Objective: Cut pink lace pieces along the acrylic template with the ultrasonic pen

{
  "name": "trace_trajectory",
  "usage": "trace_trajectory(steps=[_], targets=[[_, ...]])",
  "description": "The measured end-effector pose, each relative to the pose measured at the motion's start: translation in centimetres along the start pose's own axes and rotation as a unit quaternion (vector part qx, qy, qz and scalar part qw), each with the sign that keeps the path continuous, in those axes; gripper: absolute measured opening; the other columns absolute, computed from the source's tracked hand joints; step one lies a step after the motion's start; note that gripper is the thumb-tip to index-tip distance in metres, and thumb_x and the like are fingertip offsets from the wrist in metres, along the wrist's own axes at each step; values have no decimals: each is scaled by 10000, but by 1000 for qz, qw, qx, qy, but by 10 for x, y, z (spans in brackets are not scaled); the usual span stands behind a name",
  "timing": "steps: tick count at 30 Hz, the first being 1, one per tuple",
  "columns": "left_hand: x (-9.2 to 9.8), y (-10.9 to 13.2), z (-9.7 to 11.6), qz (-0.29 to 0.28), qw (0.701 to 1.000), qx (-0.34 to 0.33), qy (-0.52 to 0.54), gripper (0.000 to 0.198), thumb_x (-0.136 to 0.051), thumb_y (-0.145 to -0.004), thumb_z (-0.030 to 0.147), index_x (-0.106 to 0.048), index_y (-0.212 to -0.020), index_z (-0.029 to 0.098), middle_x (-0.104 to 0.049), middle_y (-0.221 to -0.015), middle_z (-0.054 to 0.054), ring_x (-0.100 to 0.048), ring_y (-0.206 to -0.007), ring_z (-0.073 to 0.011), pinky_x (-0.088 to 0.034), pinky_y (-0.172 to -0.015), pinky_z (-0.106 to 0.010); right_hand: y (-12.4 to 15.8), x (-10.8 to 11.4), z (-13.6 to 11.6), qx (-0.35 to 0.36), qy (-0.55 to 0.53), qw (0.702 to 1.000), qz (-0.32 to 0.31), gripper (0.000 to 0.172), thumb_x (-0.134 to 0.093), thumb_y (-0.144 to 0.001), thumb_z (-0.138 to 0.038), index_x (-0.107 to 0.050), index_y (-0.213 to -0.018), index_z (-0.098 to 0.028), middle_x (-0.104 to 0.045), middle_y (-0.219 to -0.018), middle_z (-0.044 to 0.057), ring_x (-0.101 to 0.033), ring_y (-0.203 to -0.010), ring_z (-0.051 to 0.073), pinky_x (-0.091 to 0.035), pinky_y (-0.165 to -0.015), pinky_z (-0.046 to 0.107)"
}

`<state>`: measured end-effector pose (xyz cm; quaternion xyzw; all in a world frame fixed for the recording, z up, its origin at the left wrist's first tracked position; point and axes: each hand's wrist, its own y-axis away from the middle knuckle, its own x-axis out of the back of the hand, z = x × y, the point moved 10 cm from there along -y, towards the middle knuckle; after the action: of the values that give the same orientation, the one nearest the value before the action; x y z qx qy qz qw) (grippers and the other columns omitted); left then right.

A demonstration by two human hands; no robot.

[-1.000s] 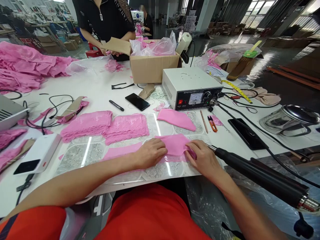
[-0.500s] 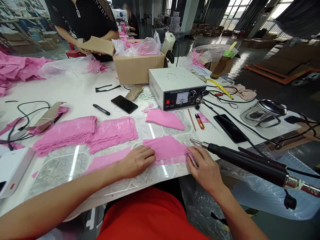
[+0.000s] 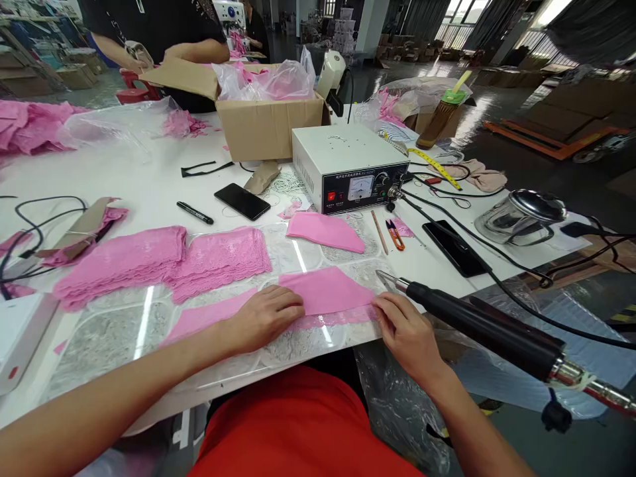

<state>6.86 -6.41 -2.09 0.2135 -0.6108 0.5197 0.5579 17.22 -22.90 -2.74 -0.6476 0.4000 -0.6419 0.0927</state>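
A pink fabric piece (image 3: 325, 290) with a slanted right end lies flat on the table, over a pink lace strip (image 3: 342, 318) whose edge shows along its near side. My left hand (image 3: 268, 318) rests on the fabric's left end, fingers lying on the cloth and slightly bent, thumb hidden. At the right tip, my right hand (image 3: 405, 328) pinches the fabric's corner between thumb and fingers. Just above that hand is the metal tip of a black-handled tool (image 3: 477, 324), its cable trailing off right. More pink fabric (image 3: 211, 316) extends left beneath my left forearm.
Behind lie stacked lace pieces (image 3: 218, 258), pink cut panels (image 3: 325, 232), a phone (image 3: 242, 201), a marker (image 3: 195, 212) and orange thread snips (image 3: 395, 235). A control box (image 3: 358, 165) stands beyond, beside a cardboard box (image 3: 268, 129). A glass kettle (image 3: 521, 218) is right. Another person stands opposite.
My hands keep nearly the same hold on the fabric. The view has shifted slightly. Across the table, the other person's hands have moved.
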Motion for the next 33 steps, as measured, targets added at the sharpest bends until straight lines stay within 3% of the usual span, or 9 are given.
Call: trace_trajectory(steps=[5, 10, 13, 19, 26, 33], targets=[[2, 2, 0, 7, 1000, -7, -1, 212, -425, -1003, 116, -634, -995, 155, -707, -1014, -83, -661, -916, -177, -503, -809, -293, 1, -9, 3, -16, 10, 999, -45, 260, -519, -940, -177, -605, -1183, -206, -680, -1081, 83, -675, -997, 209, -560, -851, 319], [0, 2, -6, 11, 999, 21, 26, 207, -431, -1006, 132, -634, -999, 171, -714, -1013, -71, -665, -933, -164, -509, -835, -285, -2, -17, 2, -19, 11, 997, -69, 196, -493, -949, -171, -633, -1083, -198, -667, -1071, 80, -675, -993, 206, -545, -895, 331], [0, 3, -6, 12, 999, 23, 31, 211, -426, -1015, 149, -636, -1007, 173, -719, -1022, -69, -667, -945, -162, -510, -847, -285, -2, -17, 3, -20, 7, 998, -64, 156, -503, -943, -165, -638, -1015, -196, -671, -1029, 68, -680, -947, 193, -535, -903, 329], [3, 1, -4, 25, 999, 14, 28, 193, -437, -1009, 134, -627, -1012, 166, -719, -1009, -72, -666, -930, -165, -498, -845, -290, -6, -7, 4, -15, 18, 999, -30, 144, -524, -925, -137, -629, -1010, -188, -673, -983, 59, -686, -882, 172, -538, -762, 267], [2, 1, 8, 10, 999, -38, -18, 216, -406, -1009, 115, -615, -1047, 154, -713, -1034, -88, -638, -976, -193, -466, -872, -336, 0, 1, -6, 27, 53, 998, -19, 156, -543, -905, -93, -622, -1012, -175, -681, -987, 65, -686, -826, 153, -514, -659, 244], [-1, 2, 9, -37, 998, -43, -25, 220, -422, -996, 132, -638, -1011, 170, -699, -1058, -85, -612, -1006, -200, -429, -935, -365, 12, 2, 6, -19, -31, 999, -33, 144, -561, -910, -125, -622, -1023, -190, -670, -994, 73, -683, -877, 162, -546, -743, 254]])
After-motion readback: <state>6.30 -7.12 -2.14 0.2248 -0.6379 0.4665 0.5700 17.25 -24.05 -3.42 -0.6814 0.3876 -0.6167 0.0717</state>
